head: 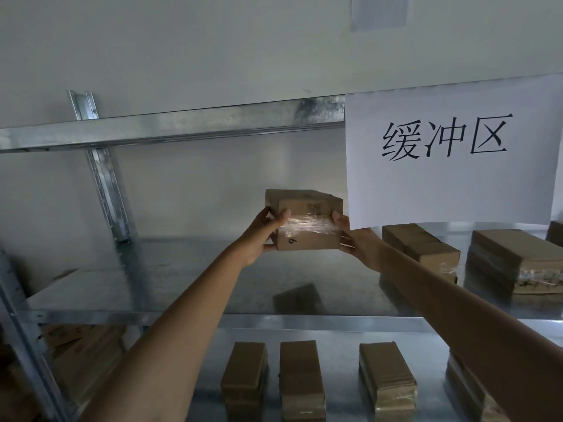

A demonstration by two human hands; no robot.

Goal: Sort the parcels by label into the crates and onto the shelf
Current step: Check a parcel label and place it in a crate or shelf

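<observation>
Metal shelf (189,278) behind, both hands (262,236) grip a parcel (307,220); paper sign (451,153) hides right fingertips.

pale wall, steel racking, dim light

a plain pale wall (213,50) fills the upper half of the frame, with a greyish rectangular patch (379,12) at top centre. a galvanised upright (100,166) slants down the left, meeting a horizontal beam (182,124). a white paper sign (451,153) hangs at right. light is soft and dull.
</observation>
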